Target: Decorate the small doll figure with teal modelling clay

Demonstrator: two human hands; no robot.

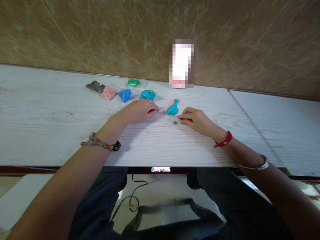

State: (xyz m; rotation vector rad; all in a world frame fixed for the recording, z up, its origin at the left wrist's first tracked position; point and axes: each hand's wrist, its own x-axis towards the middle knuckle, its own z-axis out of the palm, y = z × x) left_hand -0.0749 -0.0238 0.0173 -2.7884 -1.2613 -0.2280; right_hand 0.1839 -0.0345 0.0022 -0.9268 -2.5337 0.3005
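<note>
A small flat figure of modelling clay [172, 108], teal with pinkish-orange bits at its top and left edge, lies on the table between my two hands. My right hand [196, 120], just right of the figure, pinches a small piece of blue clay [181, 119] between thumb and fingers. Below that, a second blue bit of clay [175, 122] rests on the tabletop. On the figure's left, my left hand [143, 110] has its thumb and fingers pressed together. Something thin and pale seems to stick out from its fingertips, too faint to name.
Clear bags of clay stand along the back: dark grey [95, 86], peach [109, 93], blue [124, 95], green [133, 82] and teal [148, 95]. A blurred-out phone-shaped object [182, 63] leans on the brown marbled wall [100, 36]. A cable [135, 196] lies on the floor.
</note>
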